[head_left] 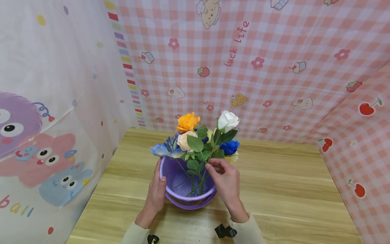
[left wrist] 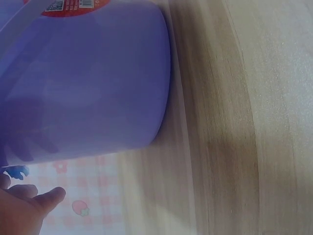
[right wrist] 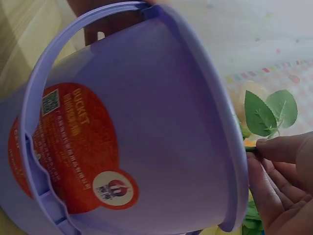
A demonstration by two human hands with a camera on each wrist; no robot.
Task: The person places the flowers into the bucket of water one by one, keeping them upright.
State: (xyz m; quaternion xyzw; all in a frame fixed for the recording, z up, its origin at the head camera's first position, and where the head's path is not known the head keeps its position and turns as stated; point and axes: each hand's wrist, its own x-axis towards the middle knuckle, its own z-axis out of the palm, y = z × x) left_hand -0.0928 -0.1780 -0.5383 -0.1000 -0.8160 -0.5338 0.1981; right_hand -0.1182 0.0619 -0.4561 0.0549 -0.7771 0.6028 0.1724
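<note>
A purple plastic bucket (head_left: 172, 172) stands on the table, with artificial flowers leaning in it. My left hand (head_left: 155, 195) is at the bucket's left side, thumb at the rim and fingers extended along the outside. With thumb and fingers, my right hand (head_left: 225, 179) pinches a thin green stem (right wrist: 251, 149) at the right rim; it seems to lead up to the white rose (head_left: 228, 121). An orange rose (head_left: 188, 122), a cream rose (head_left: 186, 140), a dark blue rose (head_left: 230, 147) and a light blue flower (head_left: 161, 149) spread above the rim. Leaves hide parts of the stems.
The bucket's handle (right wrist: 41, 73) hangs down on the near side, by a red label (right wrist: 78, 147). The wooden table (head_left: 280, 189) extends to both sides. A pink checked cloth (head_left: 274, 84) hangs behind, and a white printed cloth (head_left: 91, 67) at the left.
</note>
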